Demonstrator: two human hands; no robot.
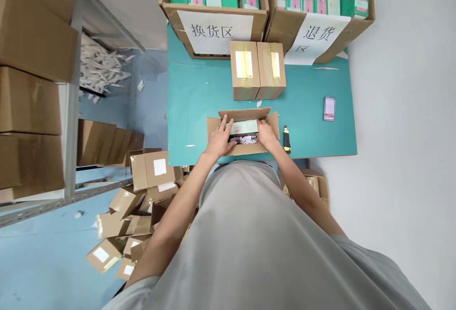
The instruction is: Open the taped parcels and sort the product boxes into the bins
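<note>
Right in front of me at the table's near edge is a small open cardboard carton (245, 149) with its flaps raised. Inside lies a pale green product box (244, 127), with crumpled packing paper (245, 140) along its near side. My left hand (219, 140) rests over the carton's left end, fingers spread, fingertips by the green box's left end. At the other end, my right hand (266, 134) has its fingers bent around the green box's right end. A black and yellow box cutter (287, 140) lies just right of the carton.
Two taped cartons (245, 84) stand beyond the open one. Behind them are two large boxes (213, 15) with paper signs, holding green product boxes. A phone-like rectangle (329, 109) lies at right. Cartons (124, 224) are heaped on the floor at left, beside a metal shelf (71, 110).
</note>
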